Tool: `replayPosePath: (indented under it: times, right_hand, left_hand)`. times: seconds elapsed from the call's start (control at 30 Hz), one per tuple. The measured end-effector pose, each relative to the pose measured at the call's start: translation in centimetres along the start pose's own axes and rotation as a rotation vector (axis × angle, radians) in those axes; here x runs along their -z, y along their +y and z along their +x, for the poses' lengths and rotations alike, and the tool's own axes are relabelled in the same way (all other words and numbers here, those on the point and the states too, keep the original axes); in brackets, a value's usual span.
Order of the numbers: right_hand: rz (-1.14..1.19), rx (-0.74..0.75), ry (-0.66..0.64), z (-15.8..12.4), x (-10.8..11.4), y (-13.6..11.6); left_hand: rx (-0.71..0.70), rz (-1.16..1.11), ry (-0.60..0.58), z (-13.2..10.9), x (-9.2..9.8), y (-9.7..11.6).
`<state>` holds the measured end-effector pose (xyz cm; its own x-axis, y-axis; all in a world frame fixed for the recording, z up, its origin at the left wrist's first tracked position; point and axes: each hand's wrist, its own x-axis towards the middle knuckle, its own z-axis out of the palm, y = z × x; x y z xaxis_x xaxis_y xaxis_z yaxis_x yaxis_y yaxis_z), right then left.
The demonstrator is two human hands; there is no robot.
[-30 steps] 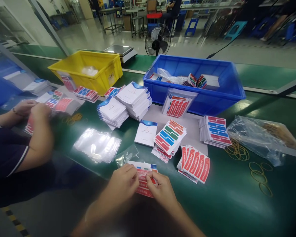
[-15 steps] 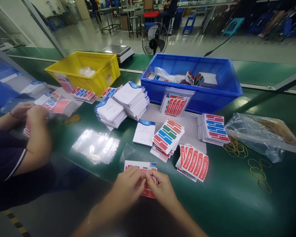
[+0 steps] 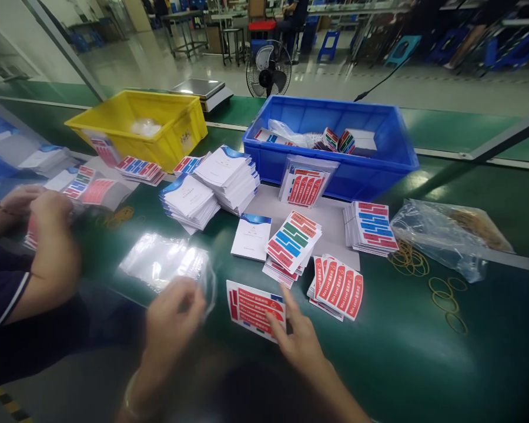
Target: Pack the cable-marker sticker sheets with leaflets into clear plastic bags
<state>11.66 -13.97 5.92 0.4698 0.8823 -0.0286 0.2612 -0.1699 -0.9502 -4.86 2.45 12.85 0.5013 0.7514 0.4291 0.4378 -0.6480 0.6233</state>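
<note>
My right hand point(image 3: 302, 335) grips the right edge of a small set of sticker sheets point(image 3: 252, 308), thumb on its face. Red "Max Level" labels show on its front. To the left, my left hand point(image 3: 174, 320), blurred, is closed on a clear plastic bag point(image 3: 210, 288). Behind that hand lies a pile of clear bags point(image 3: 147, 261). Just beyond my right hand are a stack of coloured sticker sheets point(image 3: 293, 241), a fan of red label sheets point(image 3: 338, 288) and a white booklet point(image 3: 251, 236).
Booklet stacks point(image 3: 227, 176) stand before a yellow bin point(image 3: 180, 129) and a blue bin point(image 3: 361, 170). A filled bag point(image 3: 306, 182) leans on the blue bin. Sticker stacks point(image 3: 372, 229) and rubber bands point(image 3: 445, 296) lie right. A co-worker's hands point(image 3: 48, 205) work at the left.
My hands have parted. The left moved left with the clear bag; the right keeps the sticker sheets, now raised and tilted with their red front showing.
</note>
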Motion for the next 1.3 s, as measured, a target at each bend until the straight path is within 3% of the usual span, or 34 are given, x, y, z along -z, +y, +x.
replayPosePath:
  times: [0.1, 0.17, 0.2, 0.27, 0.33, 0.43, 0.57, 0.67, 0.83, 1.07, 1.3]
  right_hand:
    - [0.053, -0.013, 0.230, -0.9, 0.8, 0.9]
    - [0.038, 0.004, 0.237, -1.0, 1.2, 1.7]
    - [0.024, 0.007, 0.186, -0.8, 1.3, 2.1]
    - [-0.002, 0.003, 0.051, -0.4, 1.3, 2.7]
    - [-0.016, -0.013, -0.009, 0.0, 1.3, 3.1]
    - [0.046, -0.106, 0.063, 0.1, 1.2, 2.7]
    - [0.286, -0.325, 0.225, -0.4, 1.7, 1.4]
    - [0.411, -0.427, 0.275, -0.9, 2.0, 0.8]
    - [0.436, -0.530, 0.197, -2.2, 1.5, 1.4]
    - [0.642, -0.667, 0.068, -3.1, 0.8, 1.3]
    - [0.682, -0.655, 0.128, -3.0, 0.7, 1.9]
  left_hand:
    - [0.063, 0.125, 0.347, 0.6, 2.4, -0.3]
    - [0.055, 0.184, 0.475, 0.9, 3.5, -0.5]
    - [0.032, 0.204, 0.477, 1.0, 3.7, -0.6]
    - [-0.013, 0.218, 0.360, 1.2, 3.3, -1.0]
    - [-0.039, 0.214, 0.165, 1.1, 1.8, -1.5]
    - [-0.034, 0.238, -0.112, 0.3, -1.8, -2.1]
    - [-0.068, 0.272, -0.286, -1.8, -6.3, -1.9]
    - [-0.068, 0.231, -0.339, -3.1, -8.2, -1.2]
    - [-0.040, 0.175, -0.353, -4.1, -9.7, -0.4]
    - [-0.080, 0.176, -0.472, -5.0, -10.8, -0.6]
    - [-0.110, 0.171, -0.486, -5.3, -11.1, -0.8]
